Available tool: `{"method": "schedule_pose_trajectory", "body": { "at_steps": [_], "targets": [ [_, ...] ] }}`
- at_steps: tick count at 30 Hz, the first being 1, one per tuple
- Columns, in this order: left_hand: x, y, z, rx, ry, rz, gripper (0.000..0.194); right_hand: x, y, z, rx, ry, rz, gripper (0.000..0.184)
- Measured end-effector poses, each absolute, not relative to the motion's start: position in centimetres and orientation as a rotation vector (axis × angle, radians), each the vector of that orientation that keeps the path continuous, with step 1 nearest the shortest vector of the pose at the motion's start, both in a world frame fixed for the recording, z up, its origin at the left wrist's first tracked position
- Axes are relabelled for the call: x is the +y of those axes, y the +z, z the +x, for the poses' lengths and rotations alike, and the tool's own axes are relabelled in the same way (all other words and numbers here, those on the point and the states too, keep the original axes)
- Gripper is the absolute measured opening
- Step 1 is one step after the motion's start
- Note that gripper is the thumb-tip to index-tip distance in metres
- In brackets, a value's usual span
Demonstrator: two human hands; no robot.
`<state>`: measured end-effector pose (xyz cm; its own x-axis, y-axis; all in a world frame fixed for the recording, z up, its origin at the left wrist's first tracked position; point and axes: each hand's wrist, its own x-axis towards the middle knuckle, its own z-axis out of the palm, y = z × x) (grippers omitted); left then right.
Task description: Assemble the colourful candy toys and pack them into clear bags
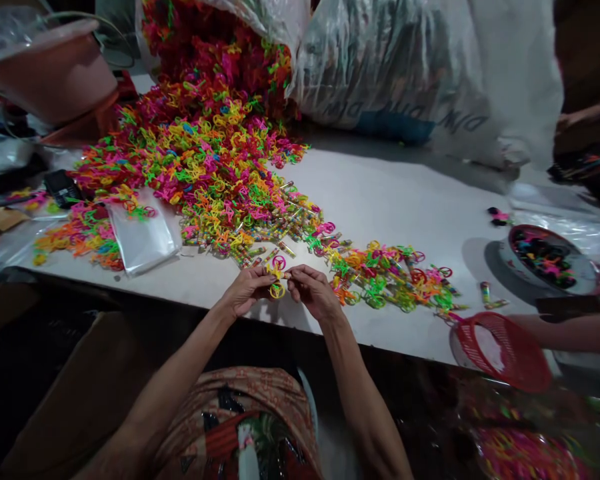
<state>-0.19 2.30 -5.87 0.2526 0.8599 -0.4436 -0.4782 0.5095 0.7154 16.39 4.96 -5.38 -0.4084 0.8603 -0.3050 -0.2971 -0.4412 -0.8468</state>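
At the table's front edge, my left hand pinches a small plastic toy bicycle with a pink wheel and a yellow wheel. My right hand is closed beside it, fingertips on the end of a small printed tube that meets the toy's side. Whether the tube is fixed to the toy I cannot tell. Beyond my hands spreads a big heap of coloured plastic toys, with loose printed tubes along its near edge. Right of my right hand lies a row of toys with tubes.
Clear plastic bags lie on the white table at left, near a black phone and a pink bucket. Large sacks stand behind. At right, another person's arm reaches by a red basket and a bowl.
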Motion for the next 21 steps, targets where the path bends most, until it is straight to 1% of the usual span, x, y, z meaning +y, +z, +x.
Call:
{"method": "schedule_pose_trajectory", "body": {
  "at_steps": [7, 9, 14, 17, 19, 21],
  "targets": [
    [1.7, -6.0, 0.1, 0.960, 0.962, 0.498, 0.046, 4.0, -5.1, 16.9, -1.086, 1.847, -1.065, 0.035],
    [1.6, -6.4, 0.3, 0.980, 0.970, 0.542, 0.043, 3.4, -5.1, 16.8, -1.138, 1.772, -1.110, 0.036],
    [1.7, -7.9, 1.7, 1.093, 1.014, 0.746, 0.035, 2.4, -4.9, 16.5, -1.288, 1.460, -1.274, 0.032],
    [2.5, -7.7, 1.4, 1.199, 0.984, 1.005, 0.025, 2.9, -4.4, 19.0, -1.324, 1.356, -1.361, 0.031],
    [3.5, -7.0, -0.2, 1.423, 1.024, 1.286, 0.017, 3.9, -3.9, 22.7, -1.314, 1.146, -1.460, 0.031],
    [4.6, -6.3, -2.8, 1.736, 1.024, 1.557, 0.011, 5.2, -3.3, 27.0, -1.311, 0.761, -1.589, 0.032]
  ]
}}
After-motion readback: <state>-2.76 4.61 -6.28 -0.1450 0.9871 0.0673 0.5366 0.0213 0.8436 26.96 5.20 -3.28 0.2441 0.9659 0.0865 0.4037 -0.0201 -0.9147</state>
